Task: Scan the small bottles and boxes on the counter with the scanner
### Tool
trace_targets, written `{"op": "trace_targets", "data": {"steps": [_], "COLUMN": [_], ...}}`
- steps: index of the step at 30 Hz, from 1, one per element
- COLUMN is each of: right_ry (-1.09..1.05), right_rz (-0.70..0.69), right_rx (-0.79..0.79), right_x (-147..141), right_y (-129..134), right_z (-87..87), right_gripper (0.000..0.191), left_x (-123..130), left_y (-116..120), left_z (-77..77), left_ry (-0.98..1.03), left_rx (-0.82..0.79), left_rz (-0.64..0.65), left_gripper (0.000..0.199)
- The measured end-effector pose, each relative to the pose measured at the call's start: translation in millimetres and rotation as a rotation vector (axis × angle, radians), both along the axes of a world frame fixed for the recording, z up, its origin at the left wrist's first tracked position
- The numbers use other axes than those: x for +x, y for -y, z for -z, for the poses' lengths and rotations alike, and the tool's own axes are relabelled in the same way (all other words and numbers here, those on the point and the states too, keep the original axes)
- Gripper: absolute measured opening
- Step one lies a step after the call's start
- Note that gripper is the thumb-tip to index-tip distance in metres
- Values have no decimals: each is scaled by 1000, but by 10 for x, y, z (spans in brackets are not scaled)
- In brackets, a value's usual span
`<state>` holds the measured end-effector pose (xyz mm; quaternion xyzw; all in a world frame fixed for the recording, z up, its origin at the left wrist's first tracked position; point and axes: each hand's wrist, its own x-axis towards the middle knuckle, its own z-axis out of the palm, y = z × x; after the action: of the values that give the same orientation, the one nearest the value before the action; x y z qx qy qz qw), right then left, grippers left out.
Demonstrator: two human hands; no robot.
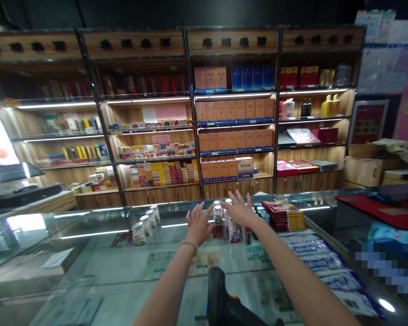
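Note:
My left hand [199, 223] reaches out over the glass counter, its fingers spread and nothing in them. Just right of its fingertips stands a small white-capped bottle [218, 213] with a pale label. On the other side of that bottle, my right hand [240, 212] is open with fingers stretched out. It partly covers a group of small bottles; a reddish one [235, 233] shows below the palm. Whether the right fingers touch any bottle, I cannot tell. Farther left, several white-capped bottles [139, 235] stand in a slanting row.
The glass counter [122, 267] has goods under its top. Red-and-gold packets [284, 214] are stacked right of my right hand, with blue-and-white packages [313, 246] nearer. A black handheld scanner [221, 299] rises at the front. Behind are lit shelves of boxes [236, 113].

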<state>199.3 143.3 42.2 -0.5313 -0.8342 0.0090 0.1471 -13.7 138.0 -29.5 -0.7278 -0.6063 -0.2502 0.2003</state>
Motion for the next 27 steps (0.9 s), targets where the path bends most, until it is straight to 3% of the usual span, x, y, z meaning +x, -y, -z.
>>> {"op": "trace_targets", "data": {"steps": [5,13,27], "right_ry": [-24,-11,-73], "right_rz": [-8,-30,-107], "right_rx": [52,293,548], "right_x": [6,-20,31], "right_y": [-5,54,503], "right_z": [11,33,-438], "right_gripper": [63,55,49], "left_x": [-58,-270,-530], "left_y": [59,307,791], "left_z": [-15,-133,-583], "left_ry": [-73,-106,-36], "left_rx": [59,129,306], "left_rz": [-5,-27,-112], "left_gripper": [79,77,50]}}
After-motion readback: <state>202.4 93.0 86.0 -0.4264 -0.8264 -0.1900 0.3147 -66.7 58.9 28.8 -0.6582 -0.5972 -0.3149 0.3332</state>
